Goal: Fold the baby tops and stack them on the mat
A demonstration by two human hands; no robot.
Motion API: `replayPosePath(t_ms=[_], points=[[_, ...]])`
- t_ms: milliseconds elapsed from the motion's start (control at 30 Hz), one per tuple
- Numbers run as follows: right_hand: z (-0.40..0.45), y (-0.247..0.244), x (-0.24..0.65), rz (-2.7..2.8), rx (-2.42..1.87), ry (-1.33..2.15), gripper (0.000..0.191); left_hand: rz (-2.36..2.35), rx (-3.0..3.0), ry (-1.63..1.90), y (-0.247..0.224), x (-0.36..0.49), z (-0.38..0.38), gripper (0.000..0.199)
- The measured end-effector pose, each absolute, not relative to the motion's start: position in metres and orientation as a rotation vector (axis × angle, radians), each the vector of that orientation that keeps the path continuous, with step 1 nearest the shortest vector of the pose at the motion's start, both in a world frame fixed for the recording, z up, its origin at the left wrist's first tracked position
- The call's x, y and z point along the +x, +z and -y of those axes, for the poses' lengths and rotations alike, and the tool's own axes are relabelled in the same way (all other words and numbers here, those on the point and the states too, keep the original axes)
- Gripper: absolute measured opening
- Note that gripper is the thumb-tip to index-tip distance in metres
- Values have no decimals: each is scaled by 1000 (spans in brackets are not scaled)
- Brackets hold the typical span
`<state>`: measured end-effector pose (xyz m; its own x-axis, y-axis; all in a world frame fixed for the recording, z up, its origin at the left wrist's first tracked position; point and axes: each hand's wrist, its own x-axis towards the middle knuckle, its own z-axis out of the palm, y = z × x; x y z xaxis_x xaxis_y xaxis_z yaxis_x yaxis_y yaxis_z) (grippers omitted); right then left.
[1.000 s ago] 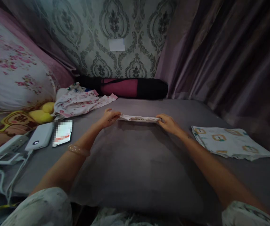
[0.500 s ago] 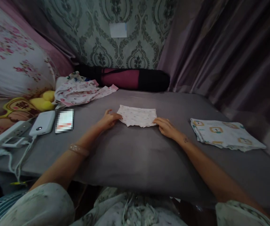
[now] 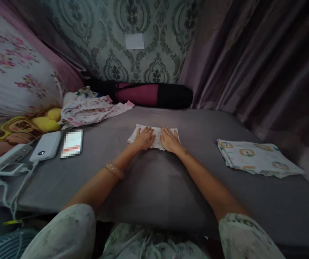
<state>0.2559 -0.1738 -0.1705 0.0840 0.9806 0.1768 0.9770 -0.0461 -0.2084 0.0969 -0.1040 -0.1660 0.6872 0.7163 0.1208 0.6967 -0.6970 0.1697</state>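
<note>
A small white patterned cloth [image 3: 157, 133], folded into a flat rectangle, lies on the grey bed surface [image 3: 154, 180]. My left hand [image 3: 145, 138] rests flat on its left half, fingers spread. On the right half lies my right hand [image 3: 169, 139], palm down with its fingers stretched out. Neither hand grips anything. The palms hide parts of the cloth; its left and right ends show beyond them.
A folded cloth with animal prints [image 3: 259, 156] lies at the right. Crumpled clothes [image 3: 89, 109], a phone [image 3: 72, 143], a power bank [image 3: 45, 145] and a power strip [image 3: 7, 158] are at the left. A black and maroon roll [image 3: 143, 94] lies by the wall.
Both hands have let go of the cloth's side edges and moved inward, onto its top. Their fingers have opened out flat.
</note>
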Motion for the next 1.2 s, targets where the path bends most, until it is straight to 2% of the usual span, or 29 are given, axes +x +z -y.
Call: replayPosePath(t_ms=[167, 400, 700, 900, 1200], points=[[162, -178, 243, 1982, -2154, 63, 55, -1201, 2853, 153, -179, 108, 106, 55], [161, -188, 244, 2005, -2229, 133, 58, -1231, 2839, 171, -203, 107, 98, 59], [153, -182, 250, 2023, -2237, 270, 57, -1187, 2795, 88, -186, 110, 93, 58], [144, -181, 253, 2016, -2184, 167, 56, -1199, 2852, 211, -185, 116, 80, 56], [136, -198, 257, 2063, -2146, 185, 57, -1183, 2819, 63, -192, 116, 72, 57]])
